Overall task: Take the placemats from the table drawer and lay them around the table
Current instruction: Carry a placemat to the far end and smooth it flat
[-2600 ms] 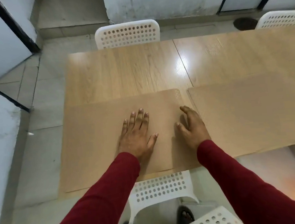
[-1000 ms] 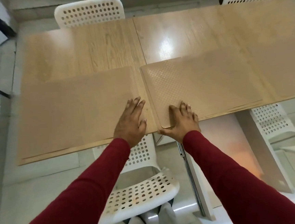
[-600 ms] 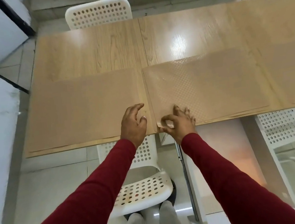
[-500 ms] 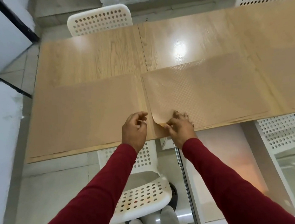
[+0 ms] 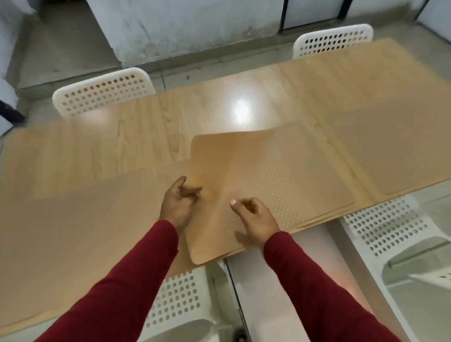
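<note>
A tan placemat [image 5: 218, 168] is raised off the stack of placemats [image 5: 307, 188] at the table's near edge, its left part bent up toward me. My left hand [image 5: 179, 202] pinches its left edge. My right hand [image 5: 254, 217] grips its near part, thumb on top. Another placemat [image 5: 71, 228] lies flat at the near left of the wooden table [image 5: 134, 140]. A further placemat [image 5: 408, 149] lies to the right of the stack.
White perforated chairs stand around the table: two at the far side [image 5: 103, 93] [image 5: 333, 40], one under the near edge by my arms [image 5: 181, 297], another at the near right [image 5: 387, 227]. Tiled floor and white wall panels lie beyond.
My right hand peeled up the near left corner of the top placemat. Both hands now hold that placemat lifted off the stack. My left hand left the left placemat.
</note>
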